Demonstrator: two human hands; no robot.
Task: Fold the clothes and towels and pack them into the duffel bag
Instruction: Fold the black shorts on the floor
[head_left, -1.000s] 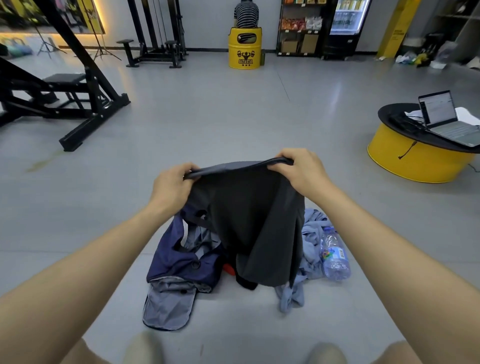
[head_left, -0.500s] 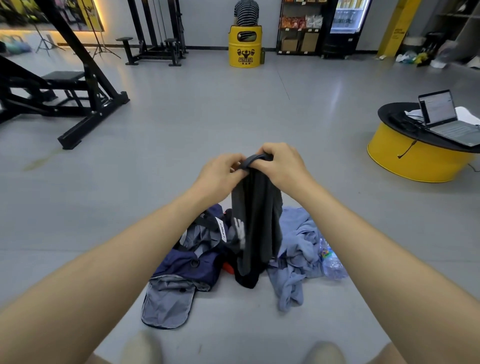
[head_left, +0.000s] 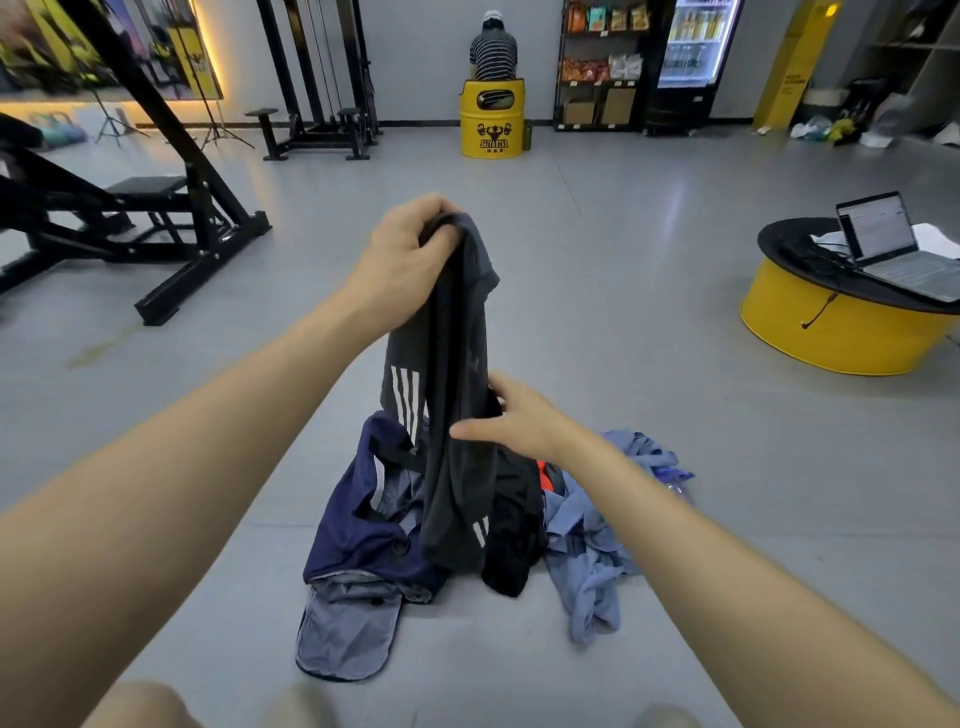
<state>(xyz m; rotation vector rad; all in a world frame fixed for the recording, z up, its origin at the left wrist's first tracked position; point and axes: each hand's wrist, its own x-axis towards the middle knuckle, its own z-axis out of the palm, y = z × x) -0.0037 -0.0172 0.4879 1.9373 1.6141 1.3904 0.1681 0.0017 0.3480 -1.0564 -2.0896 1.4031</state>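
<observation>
Navy duffel bag (head_left: 363, 525) open on floor, near left. Left hand (head_left: 402, 254) up high, fingers clamped on top of dark striped garment (head_left: 457, 415), dangling over bag. Right hand (head_left: 519, 421) lower, fingers apart, touching its middle. Blue-grey clothes heap (head_left: 592, 545) at right.

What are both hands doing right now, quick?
Left hand: closed, gripping the top of the dark garment.
Right hand: open, touching the garment's middle.

Single head-worn wide-angle view, facing forward and down, floor (head_left: 623, 312) near
</observation>
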